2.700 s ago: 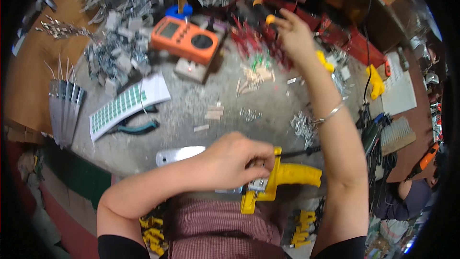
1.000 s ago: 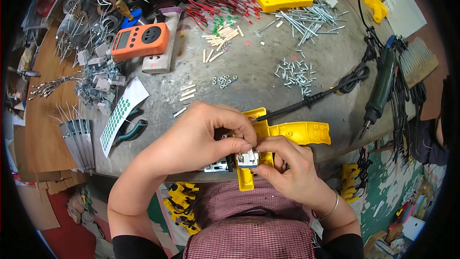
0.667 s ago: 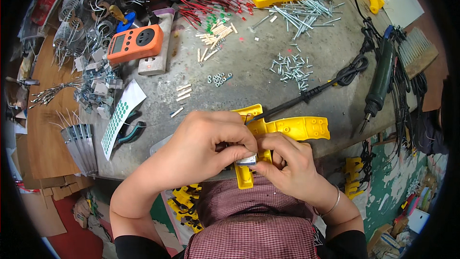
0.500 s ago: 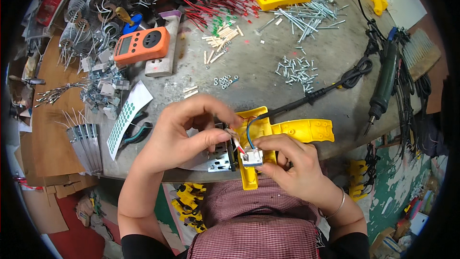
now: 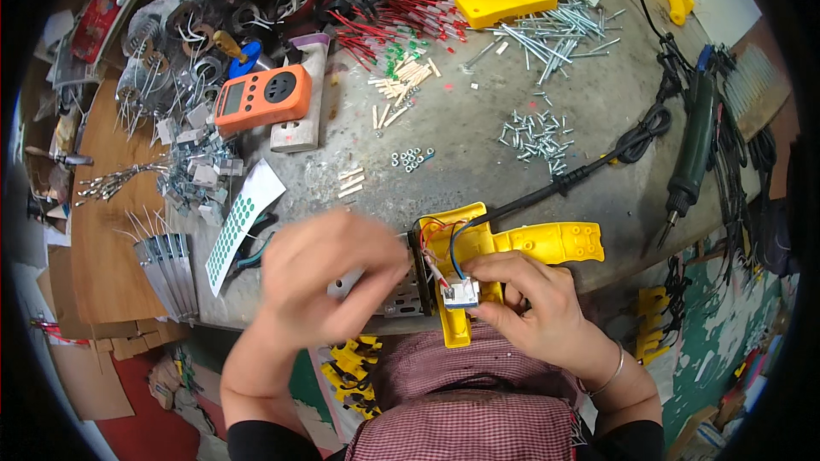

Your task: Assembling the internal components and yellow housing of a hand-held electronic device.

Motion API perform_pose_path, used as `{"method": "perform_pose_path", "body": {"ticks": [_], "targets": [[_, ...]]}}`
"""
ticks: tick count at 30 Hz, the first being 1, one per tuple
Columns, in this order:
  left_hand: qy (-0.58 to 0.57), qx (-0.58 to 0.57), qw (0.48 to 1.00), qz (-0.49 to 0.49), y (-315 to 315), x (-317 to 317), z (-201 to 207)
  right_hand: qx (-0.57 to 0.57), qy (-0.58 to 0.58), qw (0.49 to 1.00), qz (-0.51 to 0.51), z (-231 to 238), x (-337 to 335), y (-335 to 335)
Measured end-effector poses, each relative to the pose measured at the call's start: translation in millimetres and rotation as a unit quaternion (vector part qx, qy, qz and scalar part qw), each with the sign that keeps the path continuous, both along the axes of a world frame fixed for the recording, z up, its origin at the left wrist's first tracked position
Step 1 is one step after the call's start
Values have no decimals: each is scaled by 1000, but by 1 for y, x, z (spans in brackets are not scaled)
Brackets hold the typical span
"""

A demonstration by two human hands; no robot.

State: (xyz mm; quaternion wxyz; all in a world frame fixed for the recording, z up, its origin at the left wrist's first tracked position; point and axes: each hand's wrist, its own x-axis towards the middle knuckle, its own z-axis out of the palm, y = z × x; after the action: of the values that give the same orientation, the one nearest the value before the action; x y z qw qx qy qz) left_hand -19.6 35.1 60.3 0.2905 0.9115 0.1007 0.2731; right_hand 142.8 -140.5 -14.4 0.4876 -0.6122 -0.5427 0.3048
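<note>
A yellow plastic housing half (image 5: 547, 242), T-shaped with a handle to the right, lies at the near edge of the table. Between thumb and fingers, my right hand (image 5: 534, 294) pinches a small white switch (image 5: 461, 293) over the housing. A blue wire (image 5: 454, 248) and a red-and-white wire run into that switch. Against the housing's left side is a perforated metal plate (image 5: 397, 300), partly covered by my left hand (image 5: 329, 277). That hand hovers left of the housing, smeared by motion, its fingers unclear. From the housing's top a black power cord (image 5: 538, 195) runs up right.
An orange meter (image 5: 263, 100) sits on a power strip at the left. Small screws (image 5: 538, 138), long screws (image 5: 555, 38) and nuts (image 5: 412, 159) lie loose beyond the housing. A green electric screwdriver (image 5: 690, 145) hangs at the right. A green-dotted sheet (image 5: 243, 222) lies left.
My left hand has come away from the wires and moved left and down. The right hand still pinches the switch. The whole view has shifted slightly.
</note>
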Motion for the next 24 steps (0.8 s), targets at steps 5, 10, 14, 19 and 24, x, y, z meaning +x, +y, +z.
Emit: {"method": "perform_pose_path", "body": {"ticks": [5,10,14,19,24], "targets": [[45,63,996,-40,-4,-3,-29,14,-21,1000,15,1,-2,3],[130,-105,971,-169,31,18,-23,8,-9,1000,0,1,1,2],[143,-279,921,-231,45,27,-32,20,-12,1000,-10,-2,-4,2],[177,-213,926,-256,37,30,-22,16,-15,1000,-14,-1,-4,2],[201,-169,933,-248,42,35,-19,24,-24,999,-19,-2,-4,3]]}}
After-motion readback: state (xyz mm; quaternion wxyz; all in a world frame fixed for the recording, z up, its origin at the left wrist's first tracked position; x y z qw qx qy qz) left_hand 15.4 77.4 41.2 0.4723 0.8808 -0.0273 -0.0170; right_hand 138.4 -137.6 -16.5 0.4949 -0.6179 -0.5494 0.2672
